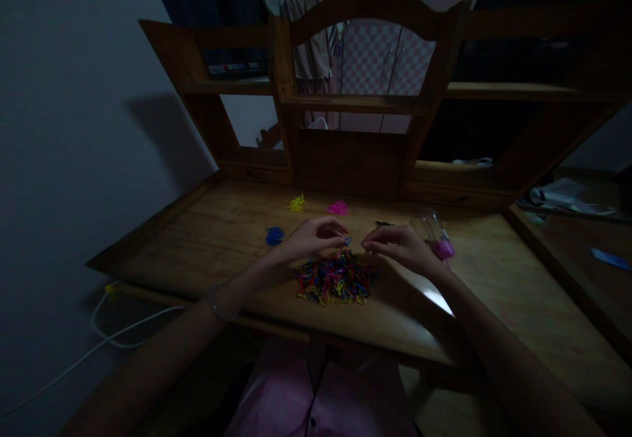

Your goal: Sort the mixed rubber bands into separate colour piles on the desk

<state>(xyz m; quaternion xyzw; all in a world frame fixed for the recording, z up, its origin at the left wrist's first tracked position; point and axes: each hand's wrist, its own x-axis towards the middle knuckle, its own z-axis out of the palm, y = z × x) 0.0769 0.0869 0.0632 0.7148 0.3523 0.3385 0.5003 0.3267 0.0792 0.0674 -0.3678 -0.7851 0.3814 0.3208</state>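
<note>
- You have 2 hands over 1 table (523, 279), and 1 bracelet (213, 302) on your left wrist.
- In front of you is 1 mixed pile (338, 279) of small coloured pieces, too tangled to count.
- Beyond it and to its sides are 4 small piles, 1 of each colour: 1 yellow pile (295, 203), 1 pink pile (338, 208), 1 blue pile (274, 236) and 1 black pile (384, 224); their pieces are too small to count.
- Just beside your right wrist is 1 container (443, 247), clear with a purple end.
- Your left hand (312, 238) pinches 1 bluish-grey piece (347, 241) between thumb and forefinger; it lies at the very tips of the fingers, above the far edge of the mixed pile.
- Your right hand (399, 246) has its thumb and forefinger close together near that piece, with a narrow gap between the 2 hands; you cannot tell here whether they grip anything.
- The blue pile is just left of your left hand, the pink pile beyond it, and the black pile right behind your right fingers.
</note>
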